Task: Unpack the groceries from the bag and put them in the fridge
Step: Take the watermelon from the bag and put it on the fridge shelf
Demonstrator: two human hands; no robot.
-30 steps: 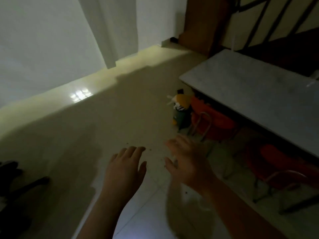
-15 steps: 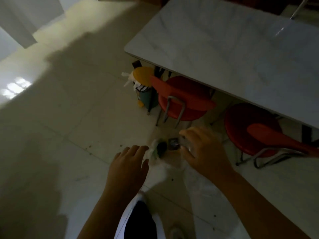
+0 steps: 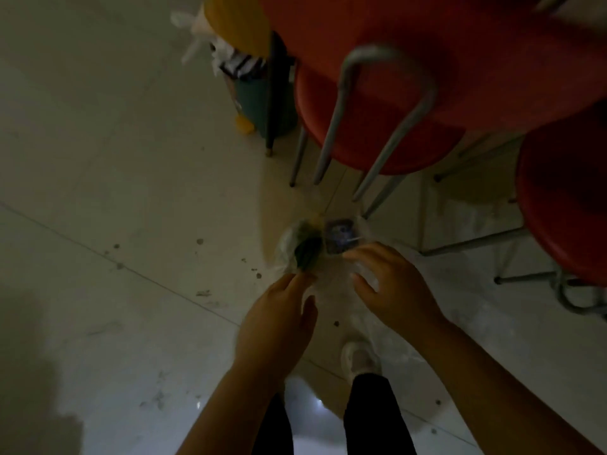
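A clear plastic grocery bag [image 3: 331, 284] lies on the pale tiled floor in front of my feet. Inside it I see a dark green leafy item [image 3: 305, 251] on the left and a dark bluish packet [image 3: 341, 238] on the right. My left hand [image 3: 279, 320] reaches down at the bag's left edge, fingertips touching the plastic by the green item. My right hand [image 3: 391, 284] hovers over the bag's right side, fingers spread and curled, just below the bluish packet. Neither hand visibly grips anything. No fridge is in view.
A red chair [image 3: 377, 119] with metal legs stands right behind the bag, and a second red chair [image 3: 565, 205] stands at the right. A green bin with a yellow lid [image 3: 259, 103] stands at the back. My white shoe [image 3: 359, 356] is below the bag.
The view has tilted down from the room and table to the floor. Both hands have come down to the bag, which has come into view.
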